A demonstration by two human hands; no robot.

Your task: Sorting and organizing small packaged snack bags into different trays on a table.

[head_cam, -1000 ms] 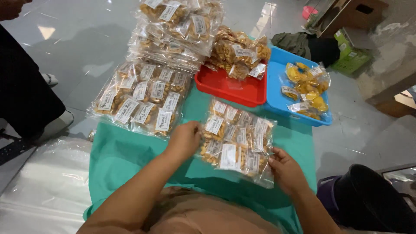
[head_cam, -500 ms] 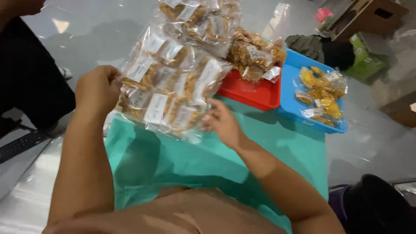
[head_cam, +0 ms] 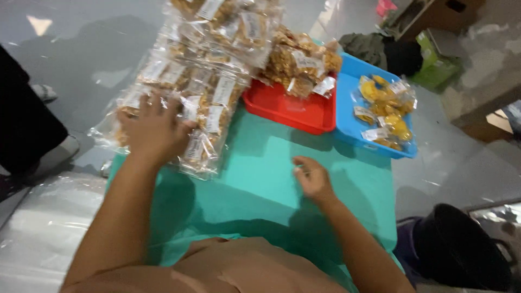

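Left hand (head_cam: 154, 130) flat on clear bag of snack packets (head_cam: 184, 103), fingers spread. Right hand (head_cam: 312, 179) bare, loosely curled over green tabletop (head_cam: 260, 184). Beyond right hand: red tray (head_cam: 287, 108), blue tray (head_cam: 353, 122) with yellow snack packs just beside.

We see a big clear bag (head_cam: 184, 108) stuffed with small labelled snack packs (brown pieces, white labels). It lies flat on the far left of the green cloth, its left end hanging past the cloth's edge. Our left hand (head_cam: 154, 130) presses flat on its near part. More filled bags are heaped just beyond it, touching it.
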